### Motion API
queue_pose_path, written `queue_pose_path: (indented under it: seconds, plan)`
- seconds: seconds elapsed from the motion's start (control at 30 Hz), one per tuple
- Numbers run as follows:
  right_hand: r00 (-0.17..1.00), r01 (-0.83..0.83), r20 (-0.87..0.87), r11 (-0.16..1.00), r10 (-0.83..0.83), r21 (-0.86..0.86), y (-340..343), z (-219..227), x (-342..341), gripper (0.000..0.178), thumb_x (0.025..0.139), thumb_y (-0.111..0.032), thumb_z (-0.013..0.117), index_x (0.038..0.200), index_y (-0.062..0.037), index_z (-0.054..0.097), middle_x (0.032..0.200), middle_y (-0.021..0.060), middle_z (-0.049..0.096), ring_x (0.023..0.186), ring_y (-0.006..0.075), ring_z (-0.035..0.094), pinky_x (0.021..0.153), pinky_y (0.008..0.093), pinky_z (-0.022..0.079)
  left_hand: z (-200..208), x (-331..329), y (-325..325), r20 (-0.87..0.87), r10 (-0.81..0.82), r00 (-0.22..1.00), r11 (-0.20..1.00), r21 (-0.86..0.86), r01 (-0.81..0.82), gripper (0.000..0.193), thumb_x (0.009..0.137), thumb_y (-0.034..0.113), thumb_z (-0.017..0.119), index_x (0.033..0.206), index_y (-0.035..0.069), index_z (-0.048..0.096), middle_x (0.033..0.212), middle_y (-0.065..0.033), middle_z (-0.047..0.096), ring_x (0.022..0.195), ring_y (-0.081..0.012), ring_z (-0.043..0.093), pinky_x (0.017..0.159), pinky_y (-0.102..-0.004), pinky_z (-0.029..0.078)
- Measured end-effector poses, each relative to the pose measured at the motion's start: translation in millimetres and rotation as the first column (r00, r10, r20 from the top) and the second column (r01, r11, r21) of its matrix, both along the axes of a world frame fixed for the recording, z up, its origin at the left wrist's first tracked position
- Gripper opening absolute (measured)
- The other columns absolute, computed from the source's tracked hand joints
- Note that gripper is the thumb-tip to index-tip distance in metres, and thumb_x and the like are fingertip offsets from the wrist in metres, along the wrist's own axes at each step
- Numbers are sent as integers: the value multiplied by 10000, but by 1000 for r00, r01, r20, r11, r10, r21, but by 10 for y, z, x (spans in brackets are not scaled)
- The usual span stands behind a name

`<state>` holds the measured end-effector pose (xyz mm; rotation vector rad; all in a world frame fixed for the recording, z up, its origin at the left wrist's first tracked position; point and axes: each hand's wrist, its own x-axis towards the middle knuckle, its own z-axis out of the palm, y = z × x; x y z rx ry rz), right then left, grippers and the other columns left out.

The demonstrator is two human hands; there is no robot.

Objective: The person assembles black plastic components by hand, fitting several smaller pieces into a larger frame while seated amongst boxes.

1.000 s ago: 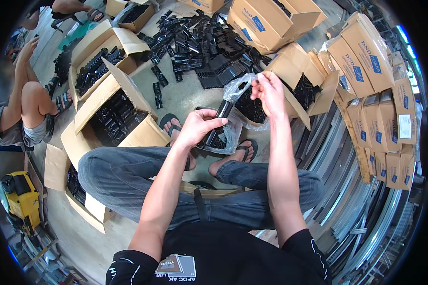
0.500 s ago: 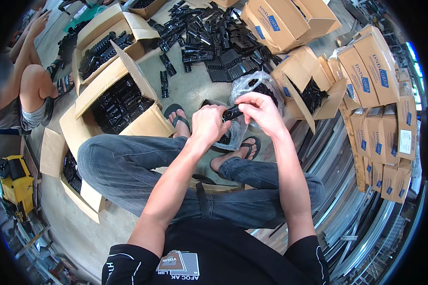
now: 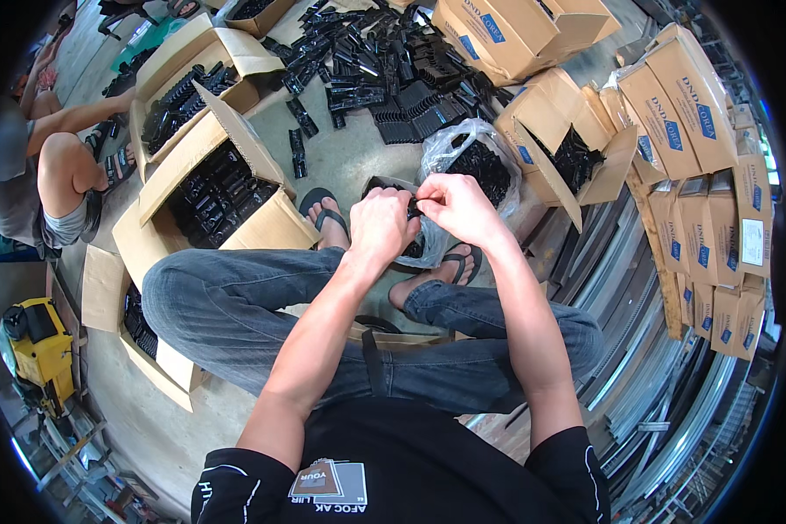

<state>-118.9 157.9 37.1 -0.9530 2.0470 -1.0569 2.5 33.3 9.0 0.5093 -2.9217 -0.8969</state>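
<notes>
A seated worker in jeans and sandals bends over a black part (image 3: pixel 414 209), held in both hands above the floor between the feet. The left hand (image 3: pixel 381 225) has its fingers curled and clamped around the part, knuckles up, while the thumb and fingertips of the right hand (image 3: pixel 459 210) are pinched together on its right-hand end. Much of the part is hidden by the hands, so exactly what the fingertips are doing there cannot be told.

The step in hand looks to be close handwork on this single piece. The next move, by the look of it, calls for a firm left hold and fine control from the right fingertips.

Just below the hands sits a clear plastic liner (image 3: pixel 431 244) with black pieces in it; beyond the right hand stands a clear plastic bag (image 3: pixel 439 154) filled with more. A loose heap of black parts (image 3: pixel 358 65) spreads across the floor ahead, an open carton (image 3: pixel 271 229) of them stands at left, and a co-worker (image 3: pixel 65 170) sits farther left, one arm stretched toward another carton (image 3: pixel 173 54).
</notes>
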Motion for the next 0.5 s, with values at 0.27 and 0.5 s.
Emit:
queue_pose_path:
  seconds: [0.27, 0.5]
  plan:
    - [972, -55, -225, 998, 62, 35, -40, 7, 62, 118, 794, -50, 648, 884, 10, 694, 818, 199, 686, 783, 343, 687, 732, 416, 547, -68, -7, 20, -90, 0, 996, 999, -53, -4, 306, 720, 247, 752, 974, 84, 697, 937, -100, 702, 937, -292, 660, 801, -421, 542]
    - [864, -63, -497, 997, 80, 50, -62, -73, 166, 102, 801, -61, 633, 885, -17, 595, 882, 186, 635, 850, 403, 646, 768, 488, 531, -86, 1, 7, -158, 15, 987, 996, -79, -28, 257, 712, 216, 738, 928, 90, 684, 907, -95, 695, 901, -278, 655, 774, -404, 548]
